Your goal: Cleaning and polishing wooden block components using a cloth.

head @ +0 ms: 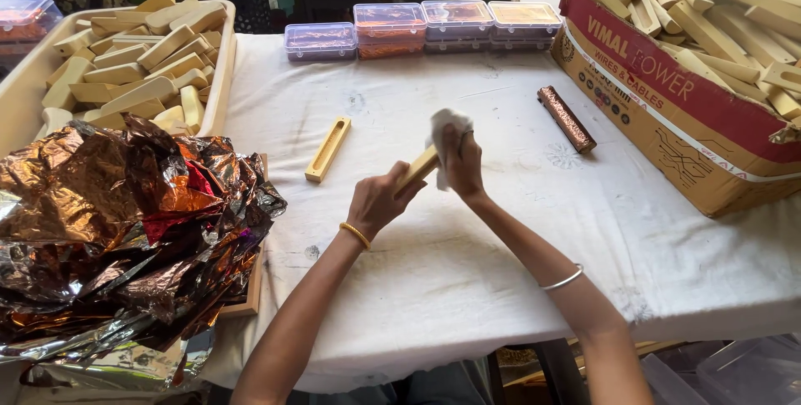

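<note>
- Left hand (377, 202) is wrapped around the near end of a pale wooden bar (416, 171), which is held up off the table, tilted up and away
- Right hand (461, 160) is clenched on a white cloth (444, 124), and the cloth is pressed against the far end of that same bar
- a second wooden piece with a long slot (328, 148) is left lying flat on the white tablecloth (467, 255), just left of the hands
- a bar wrapped in glittery brown foil (566, 118) is parked to the right, near the cardboard box (667, 130) that's stuffed with more wooden pieces
- crumpled metallic foil sheets (125, 230) are heaped at the left edge
- a cream tub (219, 80) of wooden pieces sits behind that heap
- clear plastic boxes (425, 25) are lined up along the far side
</note>
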